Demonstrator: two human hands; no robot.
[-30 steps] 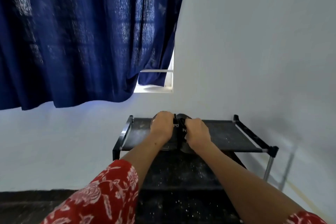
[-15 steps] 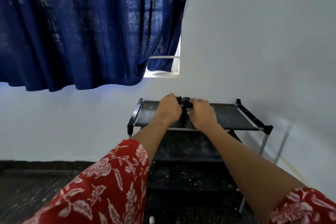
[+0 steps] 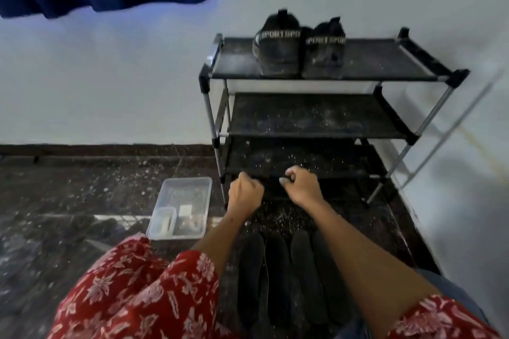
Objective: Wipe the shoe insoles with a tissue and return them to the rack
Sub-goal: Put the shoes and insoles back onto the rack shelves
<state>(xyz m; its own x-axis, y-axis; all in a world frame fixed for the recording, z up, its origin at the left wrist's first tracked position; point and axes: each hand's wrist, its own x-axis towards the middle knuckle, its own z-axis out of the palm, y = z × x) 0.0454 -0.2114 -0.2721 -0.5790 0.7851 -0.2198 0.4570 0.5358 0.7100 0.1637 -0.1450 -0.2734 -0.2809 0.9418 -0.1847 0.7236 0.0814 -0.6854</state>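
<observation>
Speckled dark floor meets a white wall. Both hands have left the shoes on the rack; left hand and right hand now hover low, fingers curled, holding nothing.

4 black insoles are laid flat on the speckled floor in front of the rack, side by side and lengthwise. The rack is seen with 3 dusty black shelves on a metal frame. 2 black shoes are stood together on the top shelf.
</observation>
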